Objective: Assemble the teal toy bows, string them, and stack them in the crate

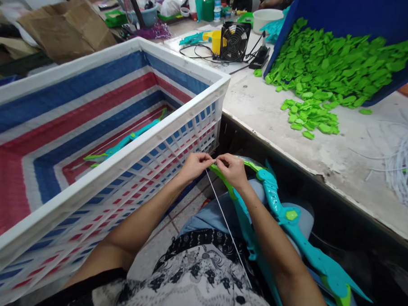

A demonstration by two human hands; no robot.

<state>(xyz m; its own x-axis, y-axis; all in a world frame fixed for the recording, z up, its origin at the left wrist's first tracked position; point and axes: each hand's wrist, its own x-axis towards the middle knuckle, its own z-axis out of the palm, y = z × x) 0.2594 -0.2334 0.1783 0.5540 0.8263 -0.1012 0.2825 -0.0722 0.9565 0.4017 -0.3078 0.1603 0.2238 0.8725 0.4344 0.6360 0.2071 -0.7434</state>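
A teal and green toy bow lies across my lap, its green tip pointing up toward my hands. My left hand and my right hand meet at that tip, both pinched closed on a thin white string that runs taut down toward my body. A second, similar bow lies at the bottom of the big white crate on my left, which is lined with blue, red and white striped fabric.
A worn workbench on the right carries a heap of small green plastic pieces spilling from a tilted blue bin. A small black fan, cables and containers stand at the back. Loose white strings lie at the far right.
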